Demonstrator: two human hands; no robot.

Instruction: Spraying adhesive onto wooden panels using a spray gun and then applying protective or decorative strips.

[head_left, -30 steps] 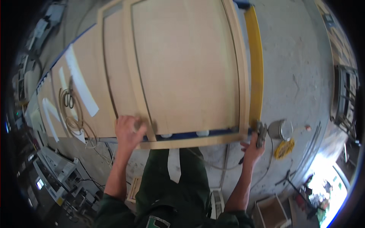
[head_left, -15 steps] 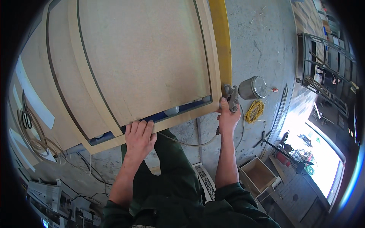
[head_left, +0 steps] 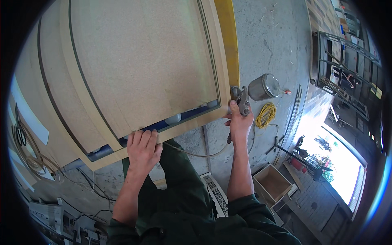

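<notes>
just before the green trousers (head_left: 179,179): left hand (head_left: 143,148) at the near rail of the wooden frame (head_left: 192,123). four fingers close together, bent over the rail, thumb on the near side, so the wood appears clasped between; how hard, cannot tell. likely reason for the hold: it steadies the frame, or the body leaning over it.

right hand (head_left: 240,120), by the frame's near right corner, wrapped around a spray gun (head_left: 243,102). thumb lies up along the gun; fingertips show on the wood side; the other fingers curl on the handle, mostly hidden — whether any presses a trigger, cannot tell. metal cup (head_left: 264,87) sits at the gun's outer side, above the floor (head_left: 281,45), presumably so that it clears the wood. hose (head_left: 200,155) sags slack from the handle's foot toward the left hand; the slack should leave the wrist free.

tan panel (head_left: 143,73) fills much of the frame's opening; under or within it, cannot tell. blue strip (head_left: 190,114) and pale knob (head_left: 173,119) show in the gap by the near rail — probably parts of a support. yellow beam (head_left: 231,45) runs along the right side.

left edge, well apart from the hands: scissors (head_left: 19,130), white strips (head_left: 32,114). right: coiled yellow cord (head_left: 266,115), open box (head_left: 272,185); farther off, metal rack (head_left: 347,77) and bright doorway (head_left: 343,163).
</notes>
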